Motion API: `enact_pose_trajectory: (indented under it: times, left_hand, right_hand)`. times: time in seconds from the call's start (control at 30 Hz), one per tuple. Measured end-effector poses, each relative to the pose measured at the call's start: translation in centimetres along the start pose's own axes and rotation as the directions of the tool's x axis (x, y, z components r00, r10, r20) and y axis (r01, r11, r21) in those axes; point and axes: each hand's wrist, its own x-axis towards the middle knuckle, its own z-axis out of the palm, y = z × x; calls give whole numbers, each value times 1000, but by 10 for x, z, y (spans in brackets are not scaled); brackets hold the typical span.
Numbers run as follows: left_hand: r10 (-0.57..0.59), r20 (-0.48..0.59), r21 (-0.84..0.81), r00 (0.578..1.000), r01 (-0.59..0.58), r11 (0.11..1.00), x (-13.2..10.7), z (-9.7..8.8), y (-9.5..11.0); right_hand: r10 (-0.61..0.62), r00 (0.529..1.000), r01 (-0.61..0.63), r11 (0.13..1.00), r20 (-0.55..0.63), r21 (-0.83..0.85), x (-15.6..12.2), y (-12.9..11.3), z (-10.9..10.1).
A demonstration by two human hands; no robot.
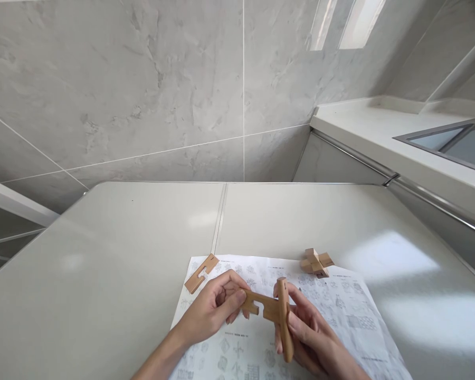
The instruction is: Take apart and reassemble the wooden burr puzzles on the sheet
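Head view, left hand [217, 305]: pinches notched brown wooden plate [271, 310], lower centre.
Right hand [312, 331]: clamps rounded brown wooden bar [284, 323] crosswise, apparently steadying both.

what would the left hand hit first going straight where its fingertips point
Beyond the flat, notched brown wooden piece it grips, the left hand would likely first meet the rounded brown wooden bar in the right hand, though depth is unclear.
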Motion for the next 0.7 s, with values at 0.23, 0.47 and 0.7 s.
enact_pose_trajectory:
  times: [0.23,0.47,0.7]
  left_hand:
    - [-16,3,4,1000,16,1000,-1,-1,-2]
    - [-6,0,0,1000,6,1000,-1,-1,-2]
    - [-4,28,7,1000,3,1000,-1,-1,-2]
  right_hand:
    - [21,999,-25,992,40,120,3,-2,3]
    - [19,1000,-18,991,-7,130,1,-3,5]
    - [-25,1000,26,997,-16,73,3,2,2]
